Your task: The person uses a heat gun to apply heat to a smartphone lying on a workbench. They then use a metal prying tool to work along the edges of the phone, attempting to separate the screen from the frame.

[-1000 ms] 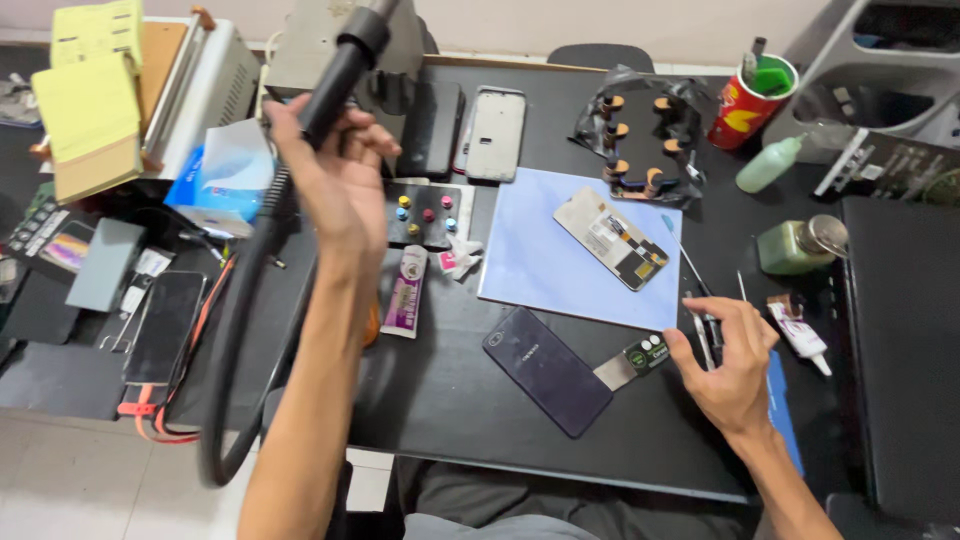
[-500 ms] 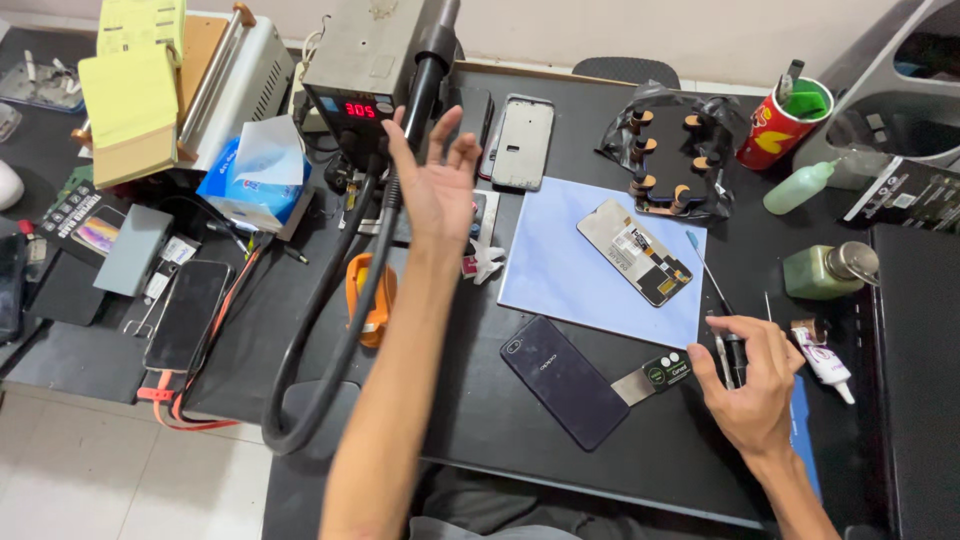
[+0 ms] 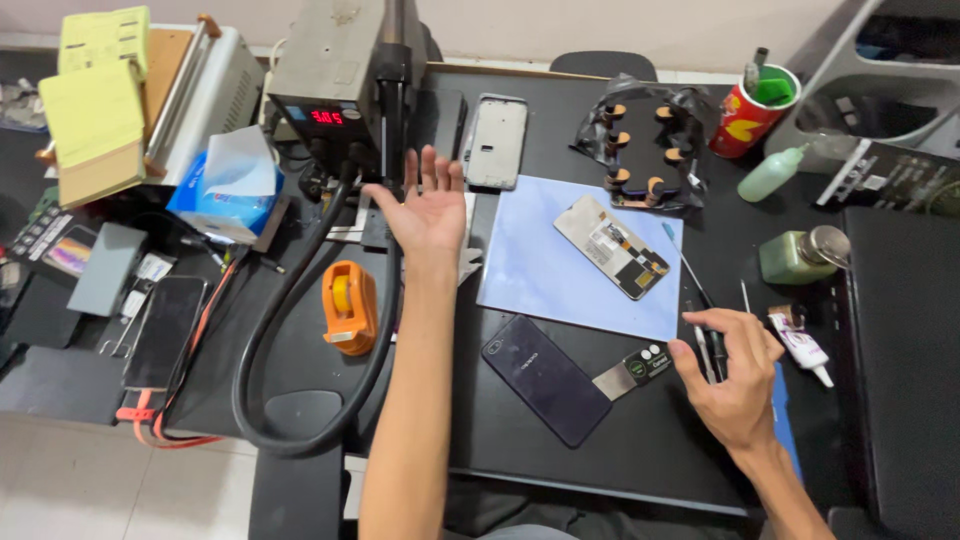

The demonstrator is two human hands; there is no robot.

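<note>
The left hand [image 3: 428, 212] hangs open, palm up and fingers spread, just below the hot-air station [image 3: 335, 85] with its black hose [image 3: 300, 300] looping beside it, while the right hand [image 3: 735, 375] has its grip closed on thin tools [image 3: 703, 340] near the dark phone [image 3: 545, 378] and small pry card [image 3: 632, 370] on the black surface [image 3: 300, 350]. To do this well, the right hand should keep the tools steady. Half a second ago the left hand touched the nozzle handle; now it has pulled back, empty.

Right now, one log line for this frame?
left hand: open, empty, palm up near hot-air station | right hand: grips tweezers | dark phone: flat on table, beside pry card
</note>
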